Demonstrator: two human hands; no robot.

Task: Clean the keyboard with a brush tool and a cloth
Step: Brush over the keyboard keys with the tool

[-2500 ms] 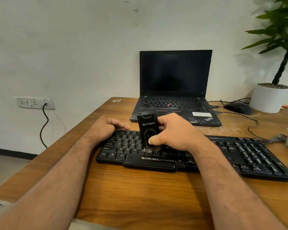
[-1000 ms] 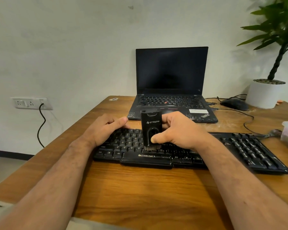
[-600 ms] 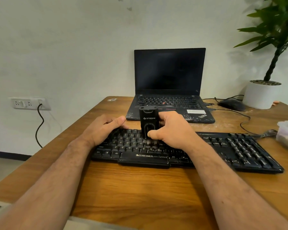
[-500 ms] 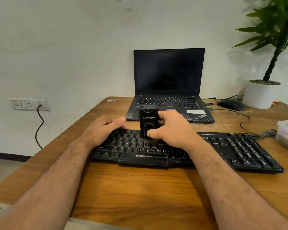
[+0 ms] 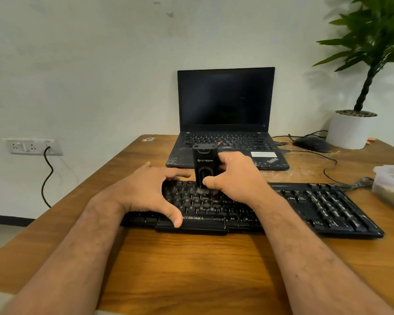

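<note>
A black keyboard (image 5: 305,208) lies across the wooden desk in front of me. My right hand (image 5: 237,178) grips a black brush tool (image 5: 204,165) that stands upright, its bristles down on the upper key rows near the middle. My left hand (image 5: 146,192) spans the keyboard's left end, fingers on the far edge and thumb hooked over the near edge. No cloth is in view.
An open black laptop (image 5: 225,123) stands behind the keyboard. A mouse (image 5: 311,143), its cable and a white plant pot (image 5: 350,130) are at the back right. A clear plastic box (image 5: 391,185) sits at the right edge. The desk's (image 5: 191,264) left edge is near my left forearm.
The brush has moved from the lower key rows toward the upper rows. My left thumb has come down over the keyboard's near edge.
</note>
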